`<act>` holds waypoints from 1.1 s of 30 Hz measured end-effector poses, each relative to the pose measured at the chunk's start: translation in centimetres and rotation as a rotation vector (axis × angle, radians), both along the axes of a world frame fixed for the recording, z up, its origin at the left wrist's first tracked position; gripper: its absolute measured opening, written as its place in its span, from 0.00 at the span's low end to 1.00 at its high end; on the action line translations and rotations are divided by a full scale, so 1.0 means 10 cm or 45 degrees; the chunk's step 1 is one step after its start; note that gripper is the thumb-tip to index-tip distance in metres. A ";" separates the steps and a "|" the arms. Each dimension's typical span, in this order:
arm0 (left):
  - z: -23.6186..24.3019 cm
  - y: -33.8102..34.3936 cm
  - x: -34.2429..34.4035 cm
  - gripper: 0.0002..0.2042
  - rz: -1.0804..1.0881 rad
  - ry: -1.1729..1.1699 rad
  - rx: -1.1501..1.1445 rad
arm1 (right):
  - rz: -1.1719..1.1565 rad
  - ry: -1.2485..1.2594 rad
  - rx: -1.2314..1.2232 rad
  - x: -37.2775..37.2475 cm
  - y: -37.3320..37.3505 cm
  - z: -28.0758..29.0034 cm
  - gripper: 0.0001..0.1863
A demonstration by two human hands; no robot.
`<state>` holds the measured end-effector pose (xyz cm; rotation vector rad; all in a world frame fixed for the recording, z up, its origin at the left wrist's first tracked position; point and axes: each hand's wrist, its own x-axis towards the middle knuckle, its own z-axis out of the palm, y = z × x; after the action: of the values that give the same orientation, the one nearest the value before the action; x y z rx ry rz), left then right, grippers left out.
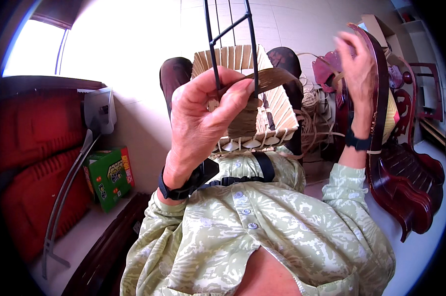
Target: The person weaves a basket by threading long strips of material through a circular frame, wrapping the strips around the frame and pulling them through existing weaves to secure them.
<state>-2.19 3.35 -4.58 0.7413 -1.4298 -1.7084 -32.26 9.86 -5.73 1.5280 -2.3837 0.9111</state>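
A: What does the left hand [200, 116] hold?

B: A flat brown strip [270, 79]. The thumb and the first fingers [235, 96] are closed on one end of it. The strip runs from the fingertips to the right, nearly level, and bends down a little at its far end.

A: And where is it compared with the basket [277, 116]?

B: Just above it. The basket sits on the person's lap, between the knees, with pale upright slats and an open top. The strip lies across the opening, next to a thin black metal frame [230, 34] that stands up from the basket.

A: The right hand [358, 69]?

B: It is raised, well apart, on the right side by the dark red wooden chair [405, 182]. The fingers are half open and loose. A thin pale strand seems to pass near them, but I cannot tell if they grip it.

A: So the left hand is nearer?

B: Yes, clearly. More loose cane [314, 123] lies on the floor behind the basket.
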 end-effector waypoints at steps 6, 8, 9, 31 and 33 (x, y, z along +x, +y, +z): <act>0.01 -0.05 0.05 0.04 -0.079 -0.135 -0.172 | 0.981 -1.134 0.386 0.89 -0.13 0.37 0.14; -0.03 -0.09 0.06 0.06 -0.084 -0.186 -0.367 | 0.896 -1.004 0.431 0.89 -0.11 0.53 0.11; -0.03 -0.08 0.07 0.06 -0.080 -0.156 -0.293 | 0.823 -0.938 0.436 0.91 -0.07 0.65 0.10; 0.01 -0.14 0.10 0.06 -0.312 0.111 0.081 | 0.607 -0.227 0.446 1.16 0.28 1.22 0.10; 0.00 -0.14 0.09 0.07 -0.299 0.076 -0.036 | 1.002 -0.444 0.414 1.21 0.34 1.30 0.08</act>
<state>-1.29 1.92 -4.54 0.5182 -1.5452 -1.8662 -20.18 13.30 7.26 2.7392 -2.2073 1.0072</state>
